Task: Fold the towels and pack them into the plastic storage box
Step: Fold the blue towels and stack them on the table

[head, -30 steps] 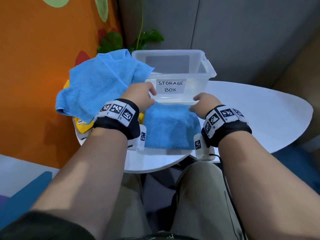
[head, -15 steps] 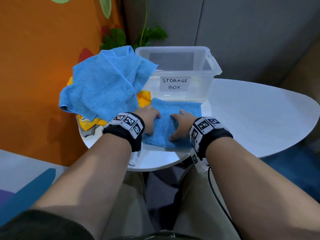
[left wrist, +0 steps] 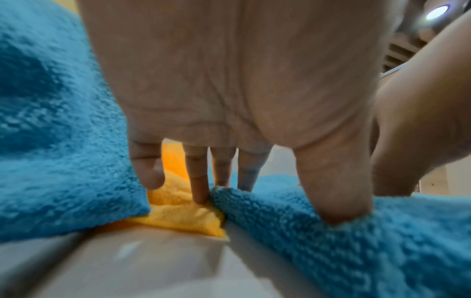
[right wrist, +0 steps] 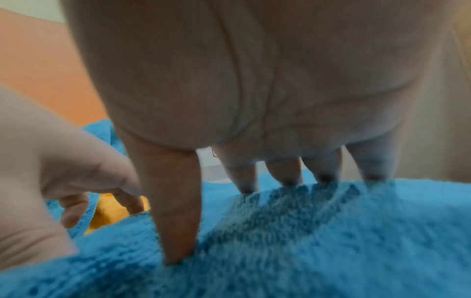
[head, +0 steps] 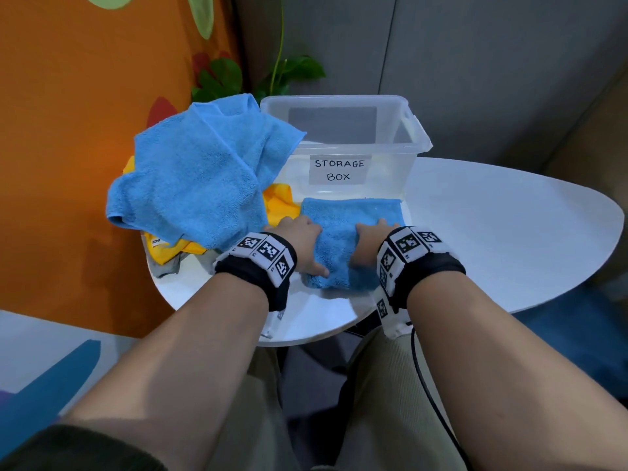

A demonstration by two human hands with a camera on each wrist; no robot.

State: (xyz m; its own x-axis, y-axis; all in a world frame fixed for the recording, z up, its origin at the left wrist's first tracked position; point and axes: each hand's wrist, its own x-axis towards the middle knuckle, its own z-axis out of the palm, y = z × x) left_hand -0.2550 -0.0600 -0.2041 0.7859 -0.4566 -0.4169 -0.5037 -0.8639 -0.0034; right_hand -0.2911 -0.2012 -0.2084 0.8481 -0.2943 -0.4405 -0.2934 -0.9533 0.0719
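Observation:
A folded blue towel [head: 350,215] lies flat on the white table, just in front of the clear plastic storage box [head: 390,171], which holds nothing. My left hand [head: 300,244] rests on the towel's left edge, fingers straight and thumb pressed into the pile [left wrist: 339,203]. Its fingertips [left wrist: 201,193] touch a yellow towel [left wrist: 183,213] beside that edge. My right hand [head: 368,243] presses on the towel's right half with straight fingers [right wrist: 288,173] and thumb [right wrist: 175,231] on the blue pile [right wrist: 331,242]. Neither hand curls round the cloth.
A loose blue towel [head: 200,178] lies heaped at the table's left, draped against the box's left wall, over the yellow towel [head: 278,202] and a grey cloth [head: 166,266]. An orange wall [head: 85,164] stands close on the left. The table [head: 492,226] stretches bare to the right.
Both hands have drawn back from the towel's far corners by the box to its near half, and now press it flat. The towel stays in place.

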